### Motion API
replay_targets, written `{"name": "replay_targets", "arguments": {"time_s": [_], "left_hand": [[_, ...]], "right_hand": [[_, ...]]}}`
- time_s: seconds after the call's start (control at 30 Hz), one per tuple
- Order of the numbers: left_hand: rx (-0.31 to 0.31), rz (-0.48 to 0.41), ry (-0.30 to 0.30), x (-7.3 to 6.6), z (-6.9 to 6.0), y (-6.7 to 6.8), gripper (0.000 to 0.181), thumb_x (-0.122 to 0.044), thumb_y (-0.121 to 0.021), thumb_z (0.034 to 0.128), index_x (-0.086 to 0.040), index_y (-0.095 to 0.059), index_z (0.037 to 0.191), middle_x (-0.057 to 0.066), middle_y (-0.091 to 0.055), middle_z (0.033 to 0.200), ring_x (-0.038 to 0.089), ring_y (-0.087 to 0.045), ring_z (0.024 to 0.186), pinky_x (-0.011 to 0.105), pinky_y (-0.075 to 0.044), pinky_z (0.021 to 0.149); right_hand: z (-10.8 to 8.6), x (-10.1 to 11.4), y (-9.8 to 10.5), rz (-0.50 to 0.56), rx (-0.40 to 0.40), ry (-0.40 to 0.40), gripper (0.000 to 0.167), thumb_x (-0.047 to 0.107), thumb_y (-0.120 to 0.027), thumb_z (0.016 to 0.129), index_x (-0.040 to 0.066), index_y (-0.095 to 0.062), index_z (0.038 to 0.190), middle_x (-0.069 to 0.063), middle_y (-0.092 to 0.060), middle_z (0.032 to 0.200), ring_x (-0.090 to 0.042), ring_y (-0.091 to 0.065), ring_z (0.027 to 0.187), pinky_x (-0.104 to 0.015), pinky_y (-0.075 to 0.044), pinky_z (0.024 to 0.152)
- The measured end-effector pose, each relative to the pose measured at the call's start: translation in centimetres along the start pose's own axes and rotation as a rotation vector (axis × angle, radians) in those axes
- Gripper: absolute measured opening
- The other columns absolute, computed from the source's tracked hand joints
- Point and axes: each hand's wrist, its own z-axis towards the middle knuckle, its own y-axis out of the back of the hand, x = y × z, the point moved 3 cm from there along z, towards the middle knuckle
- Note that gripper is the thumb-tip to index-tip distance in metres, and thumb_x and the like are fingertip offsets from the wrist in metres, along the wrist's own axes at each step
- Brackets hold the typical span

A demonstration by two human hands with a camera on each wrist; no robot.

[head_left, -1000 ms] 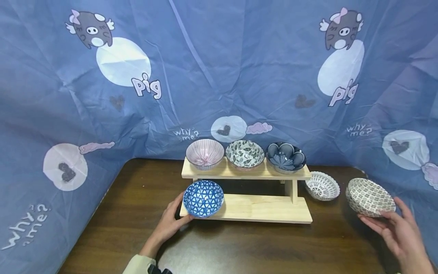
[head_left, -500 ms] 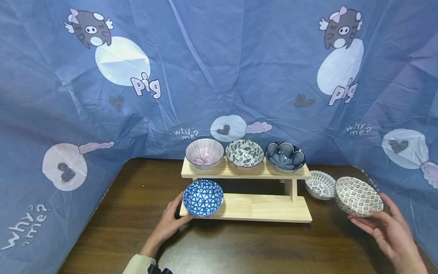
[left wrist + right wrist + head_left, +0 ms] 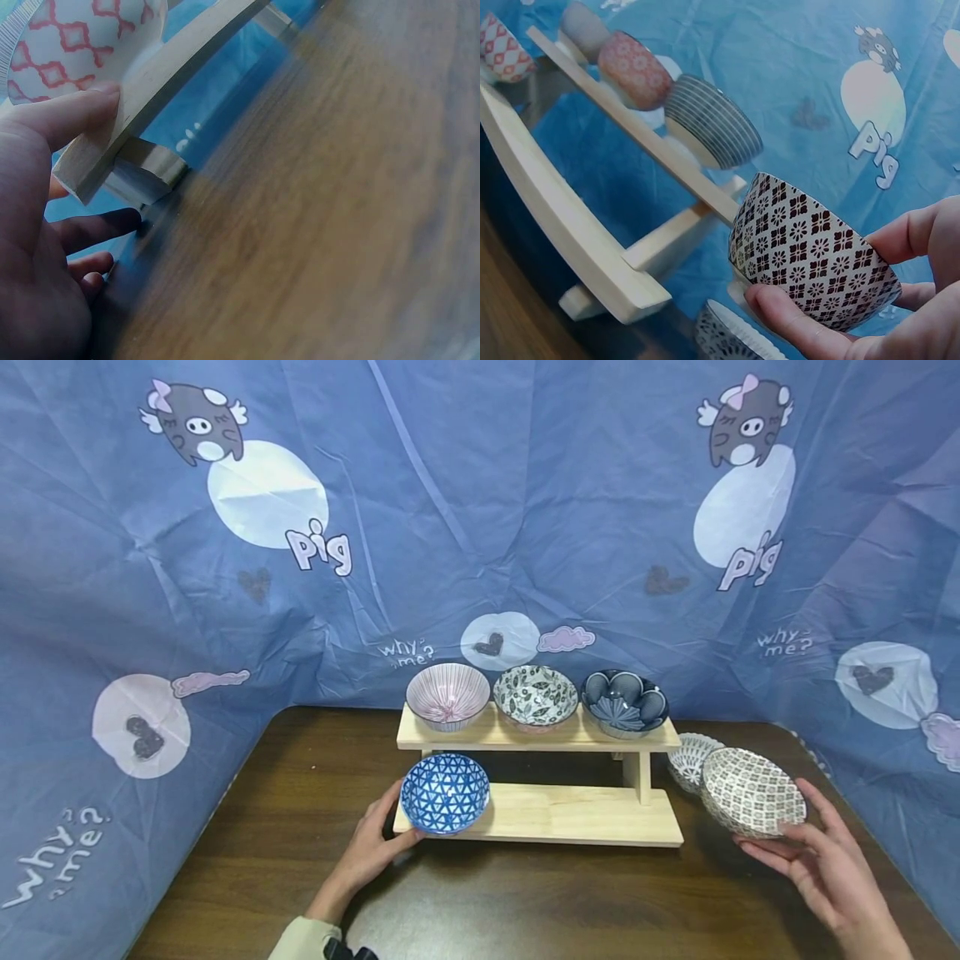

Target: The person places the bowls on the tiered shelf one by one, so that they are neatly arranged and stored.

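In the head view my left hand [image 3: 369, 843] is at the left end of the lower shelf, thumb in front of a blue triangle-patterned bowl [image 3: 446, 793] and fingers at its left side. From the left wrist, the thumb lies where the bowl's red-patterned outside [image 3: 71, 45] meets the shelf; some fingertips are hidden. My right hand [image 3: 832, 860] grips a grey-and-white checked bowl [image 3: 753, 792] right of the stand, tilted and raised. Its outside [image 3: 810, 255] has dark flower squares in the right wrist view, with the thumb low on its side.
A two-tier wooden stand [image 3: 555, 814] carries a pink-striped bowl [image 3: 448, 695], a leaf-patterned bowl [image 3: 536, 697] and a dark blue bowl [image 3: 626, 703] on top. Partly behind the checked bowl, a white patterned bowl [image 3: 688, 760] sits on the brown table [image 3: 525, 902]. Blue cloth [image 3: 487, 527] surrounds the table.
My right hand has carried the checked bowl leftward towards the stand, and it now covers part of the white patterned bowl. My left hand and the blue bowl stay in place.
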Motion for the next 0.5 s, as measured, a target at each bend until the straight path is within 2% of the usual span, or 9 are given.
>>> {"name": "replay_targets", "arguments": {"time_s": [0.17, 0.37, 0.43, 0.5], "left_hand": [[0.001, 0.001, 0.000, 0.0, 0.0, 0.0, 0.087, -0.039, -0.076, 0.0834, -0.017, -0.033, 0.156, 0.019, -0.040, 0.157, 0.046, -0.034, 0.145, 0.073, -0.027, 0.112], [-0.001, 0.002, 0.003, 0.0, 0.0, 0.0, 0.087, -0.039, -0.076, 0.0834, -0.016, -0.033, 0.156, 0.019, -0.040, 0.158, 0.046, -0.033, 0.146, 0.073, -0.026, 0.113], [-0.002, 0.004, 0.001, 0.0, 0.0, 0.0, 0.087, -0.039, -0.076, 0.0834, -0.016, -0.033, 0.156, 0.019, -0.040, 0.158, 0.046, -0.033, 0.146, 0.073, -0.027, 0.113], [-0.004, 0.002, -0.001, 0.0, 0.0, 0.0, 0.088, -0.038, -0.076, 0.0833, -0.016, -0.033, 0.156, 0.019, -0.040, 0.158, 0.046, -0.033, 0.146, 0.072, -0.027, 0.113]], "right_hand": [[0.3, -0.7, -0.8, -0.017, 0.049, -0.002, 0.066, -0.015, -0.015, 0.100, 0.030, -0.018, 0.148, -0.011, -0.062, 0.124, -0.044, -0.070, 0.105, -0.055, -0.058, 0.085], [0.6, -1.6, -1.6, -0.013, 0.113, -0.007, 0.069, -0.017, -0.014, 0.098, 0.027, -0.038, 0.145, -0.013, -0.060, 0.126, -0.049, -0.069, 0.103, -0.055, -0.057, 0.088], [0.7, -1.9, -1.8, -0.020, 0.118, -0.014, 0.070, -0.017, -0.015, 0.098, 0.028, -0.040, 0.145, -0.013, -0.060, 0.126, -0.049, -0.069, 0.103, -0.055, -0.057, 0.088], [0.8, -2.3, -2.0, -0.041, 0.117, -0.025, 0.069, -0.017, -0.016, 0.098, 0.028, -0.034, 0.147, -0.013, -0.061, 0.126, -0.048, -0.069, 0.103, -0.055, -0.057, 0.088]]}}
